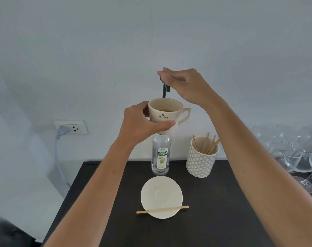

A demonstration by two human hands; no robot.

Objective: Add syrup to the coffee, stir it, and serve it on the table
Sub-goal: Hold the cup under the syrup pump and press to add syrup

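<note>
Left hand (pixel 144 120): fingers and thumb curled round the body of the cream ceramic cup (pixel 166 114), which is held in the air above the table, just below the frame's centre; handle points to 3 o'clock, free of the hand, and dark coffee shows low inside. Right hand (pixel 183 84): at 1 o'clock from the cup, fingers bunched over the head of the dark green pump dispenser (pixel 164 89), whose spout hangs just above the cup's far rim; whether the head is being pressed down cannot be told. Clear glass syrup bottle with green-and-white label (pixel 161 155): upright, directly under the cup at 6 o'clock, neck hidden behind the cup. Handling, as judged: the cup is stiff, glazed and likely slippery, breakable if dropped, moderately heavy with liquid, and its contents spill on a tilt; the handle or a full wrap of the body are the sound holds, kept level. The bottle looks tall and narrow, so liable to tip if the pump is pushed off-axis; it is best steadied at mid-body. Round cream saucer (pixel 161 197): on the dark brown table (pixel 223 202), at 6 o'clock from the bottle, well apart from the cup. Flat wooden stirrer (pixel 162 209): lying across the saucer's near edge, both ends overhanging; light, thin, easily pinched at one end. White-and-grey patterned pot of spare wooden stirrers (pixel 201 157): at 3 o'clock from the bottle. Clear stemmed glasses (pixel 294 157): far right, fragile, clear of the work. White wall socket with grey plug (pixel 71 127): at 9 o'clock.
</note>
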